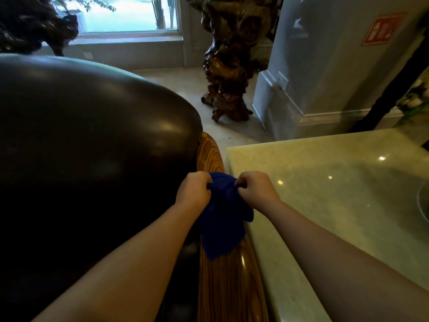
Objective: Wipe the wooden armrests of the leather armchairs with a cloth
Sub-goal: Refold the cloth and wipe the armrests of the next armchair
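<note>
Soft, limp blue microfibre cloth (222, 212), light and easily bunched, is pinched at its upper edge by left hand (193, 190) and right hand (256, 189), draped over the glossy grained wooden armrest (229, 282) beside the dark leather armchair (92, 135).

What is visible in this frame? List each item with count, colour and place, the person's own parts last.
cloth: one, blue, bunched over the armrest, held by both hands
armrest: one, striped brown wood, centre, running away from the camera
armchair: one, dark leather, left
table: one, pale green stone, right
carved wood sculpture: one, dark brown, on the floor behind
window: one, bright, top left
wall sign: one, red, top right
left hand: grip closed on the cloth
right hand: grip closed on the cloth
</note>
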`<action>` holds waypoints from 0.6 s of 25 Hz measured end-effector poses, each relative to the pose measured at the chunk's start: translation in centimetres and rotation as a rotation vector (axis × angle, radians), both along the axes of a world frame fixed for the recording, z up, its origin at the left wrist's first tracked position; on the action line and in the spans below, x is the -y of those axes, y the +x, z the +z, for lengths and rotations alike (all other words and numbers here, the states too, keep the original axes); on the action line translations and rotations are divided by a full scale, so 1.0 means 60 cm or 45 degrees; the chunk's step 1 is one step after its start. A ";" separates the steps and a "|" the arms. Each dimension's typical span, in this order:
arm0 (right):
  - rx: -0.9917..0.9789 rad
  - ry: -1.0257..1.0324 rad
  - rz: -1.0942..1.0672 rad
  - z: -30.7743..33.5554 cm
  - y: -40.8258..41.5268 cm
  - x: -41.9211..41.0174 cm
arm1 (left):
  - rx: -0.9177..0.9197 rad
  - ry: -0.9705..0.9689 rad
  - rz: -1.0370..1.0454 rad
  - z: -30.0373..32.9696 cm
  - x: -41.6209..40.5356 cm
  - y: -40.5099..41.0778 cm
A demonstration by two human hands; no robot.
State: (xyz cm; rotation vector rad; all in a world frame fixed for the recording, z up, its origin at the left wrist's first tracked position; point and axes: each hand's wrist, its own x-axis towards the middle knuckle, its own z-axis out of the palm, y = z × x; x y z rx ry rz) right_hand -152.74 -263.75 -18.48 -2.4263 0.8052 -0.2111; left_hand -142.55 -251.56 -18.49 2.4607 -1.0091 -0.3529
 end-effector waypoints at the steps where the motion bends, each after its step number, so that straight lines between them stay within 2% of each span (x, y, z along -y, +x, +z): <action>1: 0.019 0.010 -0.020 0.022 -0.003 0.002 | -0.017 -0.033 0.032 0.018 -0.006 0.001; 7: 0.130 -0.036 -0.003 0.233 -0.047 0.003 | 0.009 -0.120 0.103 0.205 -0.063 -0.018; 15: 0.293 -0.159 0.192 0.540 -0.112 -0.099 | 0.145 -0.219 0.120 0.515 -0.170 -0.082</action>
